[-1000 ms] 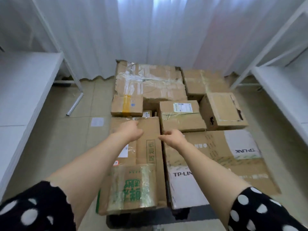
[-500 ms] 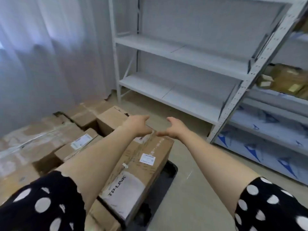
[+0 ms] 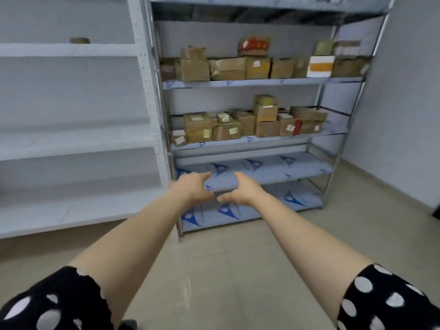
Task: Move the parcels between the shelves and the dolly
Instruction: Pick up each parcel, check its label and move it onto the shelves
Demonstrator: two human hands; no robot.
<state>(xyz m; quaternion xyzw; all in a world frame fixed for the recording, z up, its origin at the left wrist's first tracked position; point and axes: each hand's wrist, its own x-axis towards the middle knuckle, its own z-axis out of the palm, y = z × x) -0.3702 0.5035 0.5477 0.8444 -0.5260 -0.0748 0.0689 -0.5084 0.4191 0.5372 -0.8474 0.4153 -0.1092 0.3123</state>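
Observation:
I face a metal shelf unit (image 3: 250, 82) that carries several brown cardboard parcels on two levels: an upper row (image 3: 226, 67) and a middle row (image 3: 247, 126). Its two lowest boards (image 3: 262, 170) are bare, covered in blue-printed film. My left hand (image 3: 194, 186) and my right hand (image 3: 242, 189) are stretched out side by side in front of the low boards, fingers apart, holding nothing. The dolly and the floor parcels are out of view.
A white shelf unit (image 3: 71, 141) stands to the left with bare boards; one small box (image 3: 79, 40) sits on its high board. Tiled floor (image 3: 226, 270) lies between me and the shelves. A grey wall (image 3: 404, 115) closes the right side.
The view has swung right, from the parcels on the dolly and floor to the stocked metal shelf. Both hands stay stretched out, holding nothing.

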